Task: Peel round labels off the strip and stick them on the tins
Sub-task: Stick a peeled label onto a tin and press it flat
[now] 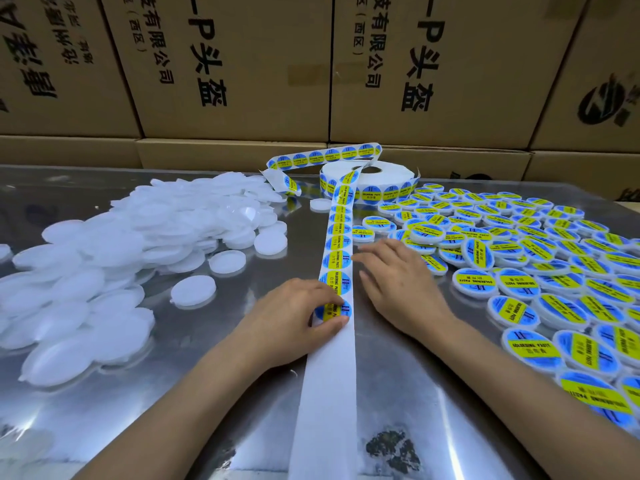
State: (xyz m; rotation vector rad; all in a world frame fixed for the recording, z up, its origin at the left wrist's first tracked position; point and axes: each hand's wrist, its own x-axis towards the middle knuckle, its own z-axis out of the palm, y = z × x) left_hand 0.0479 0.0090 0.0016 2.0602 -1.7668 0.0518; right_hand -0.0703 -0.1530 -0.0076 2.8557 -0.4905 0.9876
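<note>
A white backing strip (pixel 329 382) runs from the label roll (pixel 370 180) down the middle of the shiny metal table (pixel 173 410). Blue and yellow round labels (pixel 337 258) line its upper half; its lower half is bare. My left hand (pixel 291 323) pinches the lowest label (pixel 334 311) between thumb and fingers at the strip's left edge. My right hand (pixel 398 282) lies flat on the table just right of the strip, fingers straight. Plain white tins (pixel 104 258) are heaped at left. Labelled tins (pixel 540 268) spread across the right.
Stacked cardboard boxes (pixel 242 64) form a wall behind the table. A loose loop of labelled strip (pixel 322 157) arcs above the roll. A single white tin (pixel 193 292) lies just left of my left hand.
</note>
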